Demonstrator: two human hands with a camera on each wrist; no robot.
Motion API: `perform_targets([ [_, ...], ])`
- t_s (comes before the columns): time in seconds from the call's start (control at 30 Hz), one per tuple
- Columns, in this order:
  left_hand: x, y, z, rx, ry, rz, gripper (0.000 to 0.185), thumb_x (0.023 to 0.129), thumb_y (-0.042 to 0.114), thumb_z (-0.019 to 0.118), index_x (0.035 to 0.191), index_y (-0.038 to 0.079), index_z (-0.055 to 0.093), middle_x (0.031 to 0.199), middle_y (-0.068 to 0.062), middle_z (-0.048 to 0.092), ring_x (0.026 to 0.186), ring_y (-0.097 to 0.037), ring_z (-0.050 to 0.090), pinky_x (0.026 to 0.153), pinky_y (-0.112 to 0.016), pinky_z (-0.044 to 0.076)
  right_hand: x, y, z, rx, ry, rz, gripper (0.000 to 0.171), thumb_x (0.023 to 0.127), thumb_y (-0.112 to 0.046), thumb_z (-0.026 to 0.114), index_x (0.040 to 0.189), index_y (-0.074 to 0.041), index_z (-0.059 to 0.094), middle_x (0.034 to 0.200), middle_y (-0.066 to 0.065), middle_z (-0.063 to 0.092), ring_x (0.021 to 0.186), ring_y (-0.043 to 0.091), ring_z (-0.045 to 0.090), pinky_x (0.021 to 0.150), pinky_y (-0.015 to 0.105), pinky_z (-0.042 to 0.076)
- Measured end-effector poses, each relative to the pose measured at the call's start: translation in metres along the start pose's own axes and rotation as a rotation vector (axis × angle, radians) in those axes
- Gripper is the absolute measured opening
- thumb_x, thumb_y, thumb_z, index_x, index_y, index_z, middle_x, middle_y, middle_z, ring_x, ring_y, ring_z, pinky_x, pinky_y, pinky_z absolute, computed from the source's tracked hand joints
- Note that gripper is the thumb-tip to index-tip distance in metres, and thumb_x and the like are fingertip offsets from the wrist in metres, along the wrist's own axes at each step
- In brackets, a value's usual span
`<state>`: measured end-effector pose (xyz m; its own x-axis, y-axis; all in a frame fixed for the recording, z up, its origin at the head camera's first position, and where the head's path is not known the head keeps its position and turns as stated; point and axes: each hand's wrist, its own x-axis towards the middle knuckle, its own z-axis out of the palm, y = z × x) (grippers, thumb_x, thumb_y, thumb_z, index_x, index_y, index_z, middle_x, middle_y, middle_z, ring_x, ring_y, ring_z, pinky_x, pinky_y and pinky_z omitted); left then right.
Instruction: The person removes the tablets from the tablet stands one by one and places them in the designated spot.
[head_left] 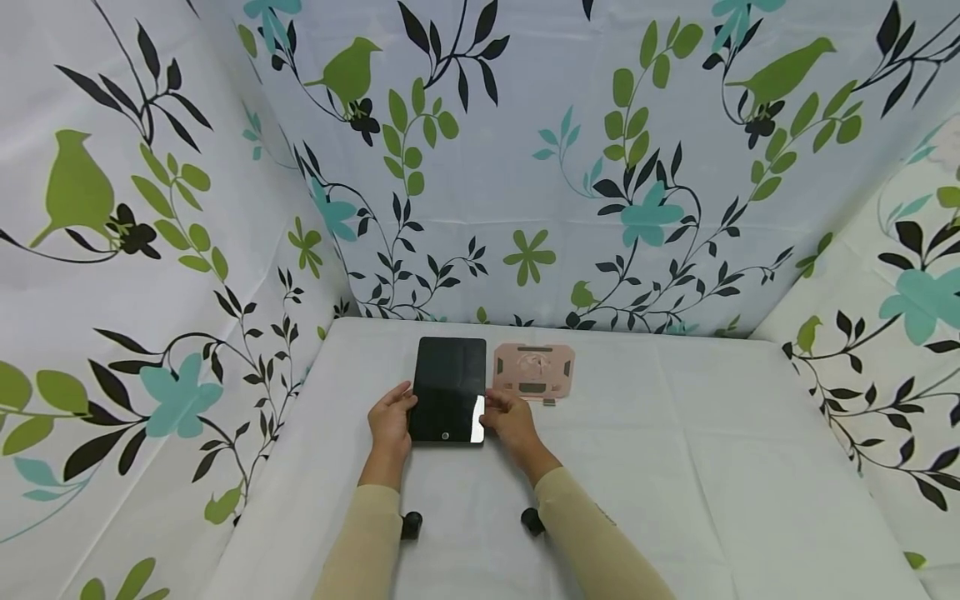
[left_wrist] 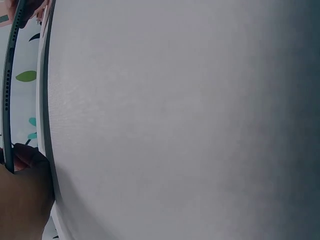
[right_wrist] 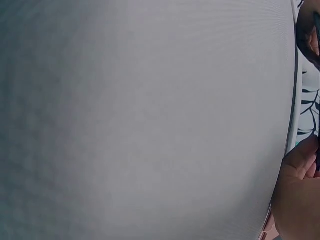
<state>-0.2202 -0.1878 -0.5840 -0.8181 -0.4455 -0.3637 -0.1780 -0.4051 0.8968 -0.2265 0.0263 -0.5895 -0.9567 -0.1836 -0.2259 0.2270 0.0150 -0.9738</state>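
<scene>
A black tablet point(head_left: 448, 387) lies screen up on the white-covered table point(head_left: 675, 450), near its back left. My left hand point(head_left: 392, 417) holds the tablet's left edge and my right hand point(head_left: 510, 418) holds its right edge, both near the lower corners. In the left wrist view the tablet's thin edge point(left_wrist: 7, 90) shows a little above the cloth point(left_wrist: 175, 120), with my left hand's fingers point(left_wrist: 22, 200) curled at it. The right wrist view shows mostly cloth point(right_wrist: 150, 120) and part of my right hand point(right_wrist: 297, 200).
A flat pink stand point(head_left: 534, 372) with cut-outs lies just right of the tablet. Curtains point(head_left: 525, 167) printed with leaves and birds wall in the table at the back and on both sides. Small black wrist cameras point(head_left: 411, 523) sit under my sleeves.
</scene>
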Motion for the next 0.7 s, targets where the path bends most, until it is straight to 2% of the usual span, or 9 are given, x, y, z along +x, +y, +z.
perform_targets([
  [0.17, 0.0, 0.002, 0.002, 0.048, 0.036, 0.009, 0.043, 0.093, -0.011, 0.058, 0.135, -0.007, 0.061, 0.141, -0.023, 0.058, 0.13, -0.027, 0.055, 0.114, -0.032, 0.043, -0.002, -0.003, 0.0, 0.018, -0.035, 0.024, 0.055, 0.09, 0.011, 0.064, 0.143, 0.007, 0.052, 0.131, 0.025, 0.063, 0.117, 0.03, 0.064, 0.079, 0.02, 0.056],
  [0.27, -0.003, 0.003, 0.002, 0.089, 0.055, 0.017, 0.043, 0.089, -0.014, 0.056, 0.131, -0.009, 0.064, 0.137, -0.023, 0.061, 0.129, -0.028, 0.056, 0.116, -0.037, 0.042, -0.002, -0.003, 0.0, 0.012, -0.056, 0.04, 0.054, 0.091, 0.011, 0.064, 0.143, 0.009, 0.052, 0.131, 0.027, 0.063, 0.117, 0.032, 0.064, 0.078, 0.021, 0.055],
  [0.47, -0.008, 0.004, 0.003, 0.136, 0.071, 0.016, 0.046, 0.086, -0.016, 0.052, 0.13, -0.01, 0.064, 0.135, -0.026, 0.062, 0.129, -0.031, 0.055, 0.116, -0.04, 0.04, -0.001, -0.005, -0.002, 0.003, -0.096, 0.067, 0.051, 0.091, 0.012, 0.063, 0.141, 0.013, 0.051, 0.13, 0.031, 0.061, 0.119, 0.039, 0.062, 0.082, 0.027, 0.057],
  [0.57, -0.009, 0.005, 0.003, 0.159, 0.07, 0.014, 0.047, 0.085, -0.016, 0.052, 0.131, -0.01, 0.063, 0.136, -0.029, 0.061, 0.129, -0.033, 0.056, 0.116, -0.04, 0.04, -0.009, -0.018, -0.003, -0.007, -0.115, 0.072, 0.051, 0.091, 0.012, 0.061, 0.141, 0.015, 0.049, 0.132, 0.034, 0.059, 0.123, 0.043, 0.061, 0.086, 0.03, 0.058],
  [0.63, -0.009, 0.005, 0.001, 0.198, 0.063, 0.012, 0.047, 0.086, -0.016, 0.053, 0.131, -0.009, 0.064, 0.136, -0.028, 0.062, 0.13, -0.033, 0.056, 0.116, -0.04, 0.04, -0.016, -0.029, -0.004, -0.012, -0.123, 0.068, 0.052, 0.092, 0.013, 0.061, 0.142, 0.016, 0.048, 0.134, 0.035, 0.058, 0.125, 0.044, 0.06, 0.088, 0.03, 0.058],
  [0.7, -0.009, 0.005, 0.0, 0.253, 0.052, 0.016, 0.045, 0.088, -0.014, 0.054, 0.131, -0.008, 0.064, 0.136, -0.028, 0.063, 0.13, -0.033, 0.057, 0.109, -0.034, 0.045, -0.015, -0.027, -0.005, -0.013, -0.115, 0.064, 0.053, 0.092, 0.012, 0.061, 0.143, 0.014, 0.048, 0.135, 0.033, 0.059, 0.127, 0.042, 0.06, 0.09, 0.03, 0.058],
])
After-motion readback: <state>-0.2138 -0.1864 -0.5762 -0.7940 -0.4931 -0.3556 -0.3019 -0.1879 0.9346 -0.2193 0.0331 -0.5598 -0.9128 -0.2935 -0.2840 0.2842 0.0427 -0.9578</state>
